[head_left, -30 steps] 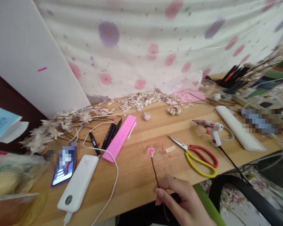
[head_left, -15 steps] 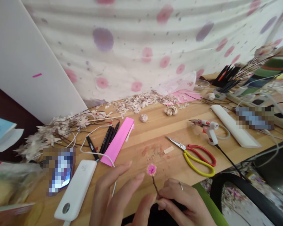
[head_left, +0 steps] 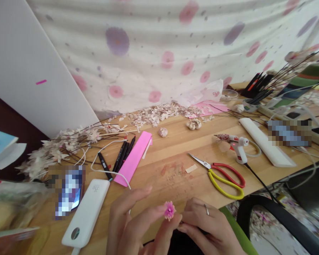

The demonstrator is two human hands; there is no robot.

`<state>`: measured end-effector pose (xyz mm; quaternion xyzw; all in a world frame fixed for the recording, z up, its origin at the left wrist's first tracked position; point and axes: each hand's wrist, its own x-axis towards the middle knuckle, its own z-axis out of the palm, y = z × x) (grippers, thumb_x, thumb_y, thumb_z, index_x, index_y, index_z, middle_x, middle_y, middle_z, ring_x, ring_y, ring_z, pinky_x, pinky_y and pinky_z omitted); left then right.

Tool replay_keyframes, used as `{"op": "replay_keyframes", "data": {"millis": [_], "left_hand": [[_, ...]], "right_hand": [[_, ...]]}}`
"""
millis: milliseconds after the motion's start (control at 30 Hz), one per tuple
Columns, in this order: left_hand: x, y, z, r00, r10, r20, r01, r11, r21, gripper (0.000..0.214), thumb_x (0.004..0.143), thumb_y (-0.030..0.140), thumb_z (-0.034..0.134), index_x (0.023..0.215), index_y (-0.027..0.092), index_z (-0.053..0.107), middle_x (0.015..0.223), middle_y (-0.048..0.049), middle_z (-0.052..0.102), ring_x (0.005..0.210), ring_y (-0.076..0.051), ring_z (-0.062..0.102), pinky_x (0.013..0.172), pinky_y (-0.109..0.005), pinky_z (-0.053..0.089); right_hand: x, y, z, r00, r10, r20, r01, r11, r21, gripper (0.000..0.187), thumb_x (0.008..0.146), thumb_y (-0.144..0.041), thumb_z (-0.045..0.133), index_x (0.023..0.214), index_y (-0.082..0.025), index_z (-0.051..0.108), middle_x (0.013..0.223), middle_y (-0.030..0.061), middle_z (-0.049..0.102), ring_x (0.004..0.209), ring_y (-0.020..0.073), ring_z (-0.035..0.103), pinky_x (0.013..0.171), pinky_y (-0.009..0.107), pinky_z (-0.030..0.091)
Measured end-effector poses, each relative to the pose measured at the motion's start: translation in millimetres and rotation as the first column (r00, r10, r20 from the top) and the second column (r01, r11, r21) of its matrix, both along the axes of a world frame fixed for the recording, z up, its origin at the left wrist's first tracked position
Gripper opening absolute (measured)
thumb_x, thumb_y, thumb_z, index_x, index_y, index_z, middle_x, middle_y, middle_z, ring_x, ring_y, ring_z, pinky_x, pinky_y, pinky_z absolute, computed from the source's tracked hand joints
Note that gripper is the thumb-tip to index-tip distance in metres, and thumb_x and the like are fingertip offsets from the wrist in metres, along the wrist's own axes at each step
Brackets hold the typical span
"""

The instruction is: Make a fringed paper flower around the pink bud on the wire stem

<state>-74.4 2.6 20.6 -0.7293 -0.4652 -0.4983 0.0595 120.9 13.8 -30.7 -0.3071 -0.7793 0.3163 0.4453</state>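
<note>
A small pink paper-like flower with a dark centre sits between the thumb and a finger of my left hand, whose forefinger stretches out above it. These two fingertips touch the flower's edge from the left and lower right. Close beside it, my right hand, with a ring on one finger, is closed in a pinch on the flower's stem, which is now mostly hidden. Scissors with one red and one yellow handle lie beyond my right hand, blades pointing away to the left. A beige paper scrap lies by their tip.
Pink folded paper, black markers, a white power bank and a phone lie left. A glue gun stands right, its cord crossing the table edge. Loose petals line the curtain.
The flower has come down towards me and tilted to face me, and its stem has gone from sight. My left thumb and finger have closed in around the flower. My right hand keeps its pinch.
</note>
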Motion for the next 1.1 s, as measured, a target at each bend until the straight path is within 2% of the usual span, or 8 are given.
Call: {"op": "replay_keyframes", "data": {"millis": [267, 467, 633, 733, 867, 1000, 1100], "left_hand": [[-12.6, 5.8, 2.8, 0.987, -0.051, -0.151, 0.054, 0.998, 0.015, 0.028, 0.084, 0.006, 0.076, 0.105, 0.02, 0.066, 0.123, -0.0065, 0.057, 0.108, -0.015, 0.064, 0.093, -0.024, 0.06], [-5.4, 2.8, 0.2, 0.995, -0.017, -0.099, 0.016, 1.0, -0.007, 0.024, 0.084, 0.005, 0.075, 0.102, 0.02, 0.069, 0.126, -0.0085, 0.058, 0.114, -0.018, 0.063, 0.099, -0.03, 0.054], [6.2, -1.2, 2.7, 0.996, 0.058, 0.066, -0.053, 0.996, -0.072, 0.026, 0.085, 0.0, 0.071, 0.098, 0.023, 0.071, 0.123, -0.0073, 0.063, 0.114, -0.023, 0.064, 0.094, -0.04, 0.055], [9.2, -1.6, 6.4, 0.997, 0.065, 0.048, -0.06, 0.994, -0.095, 0.027, 0.085, -0.001, 0.07, 0.097, 0.023, 0.071, 0.123, -0.0077, 0.065, 0.115, -0.024, 0.064, 0.093, -0.042, 0.055], [3.7, 0.2, 4.6, 0.998, 0.053, 0.014, -0.052, 0.998, -0.041, 0.028, 0.083, -0.003, 0.071, 0.096, 0.022, 0.071, 0.122, -0.0082, 0.064, 0.114, -0.023, 0.064, 0.092, -0.04, 0.057], [-9.0, 2.9, 1.9, 0.99, -0.015, -0.138, 0.016, 1.0, 0.008, 0.031, 0.084, 0.0, 0.071, 0.104, 0.023, 0.07, 0.123, -0.006, 0.06, 0.109, -0.019, 0.066, 0.088, -0.034, 0.062], [-12.5, 3.5, 5.5, 0.982, 0.001, -0.187, 0.009, 0.999, 0.051, 0.026, 0.086, 0.005, 0.072, 0.101, 0.027, 0.072, 0.111, -0.0018, 0.064, 0.099, -0.015, 0.069, 0.078, -0.027, 0.065]], "right_hand": [[-0.5, 1.3, -0.9, 0.998, -0.008, 0.065, 0.006, 0.999, 0.035, 0.018, 0.11, -0.027, 0.051, 0.105, -0.021, 0.067, 0.073, 0.0017, 0.069, 0.065, 0.015, 0.062, 0.063, 0.026, 0.048], [0.5, 2.3, 2.5, 0.994, -0.062, 0.085, 0.052, 0.992, 0.115, 0.02, 0.11, -0.026, 0.05, 0.104, -0.02, 0.068, 0.072, 0.0017, 0.068, 0.065, 0.0147, 0.062, 0.06, 0.024, 0.048], [1.5, 2.4, 4.2, 0.992, -0.089, 0.092, 0.077, 0.989, 0.13, 0.018, 0.109, -0.024, 0.051, 0.105, -0.021, 0.069, 0.072, 0.0013, 0.069, 0.064, 0.0149, 0.061, 0.059, 0.024, 0.048], [2.5, 1.9, 3.9, 0.99, -0.107, 0.089, 0.095, 0.987, 0.129, 0.015, 0.108, -0.022, 0.054, 0.103, -0.019, 0.068, 0.072, 0.0014, 0.068, 0.065, 0.0147, 0.062, 0.06, 0.024, 0.049], [3.3, 0.4, 0.0, 0.991, -0.116, 0.072, 0.11, 0.99, 0.088, 0.012, 0.106, -0.021, 0.058, 0.101, -0.02, 0.069, 0.07, 0.001, 0.067, 0.064, 0.0146, 0.062, 0.058, 0.024, 0.048], [2.1, -2.9, -6.4, 0.993, -0.112, 0.028, 0.111, 0.993, 0.039, 0.007, 0.103, -0.021, 0.062, 0.099, -0.022, 0.067, 0.073, 0.0013, 0.07, 0.064, 0.0152, 0.064, 0.061, 0.024, 0.05], [0.2, -4.4, -8.8, 0.996, -0.076, -0.042, 0.076, 0.997, -0.011, 0.008, 0.104, -0.025, 0.062, 0.097, -0.023, 0.066, 0.074, 0.0006, 0.072, 0.066, 0.0147, 0.066, 0.063, 0.023, 0.052]]}}
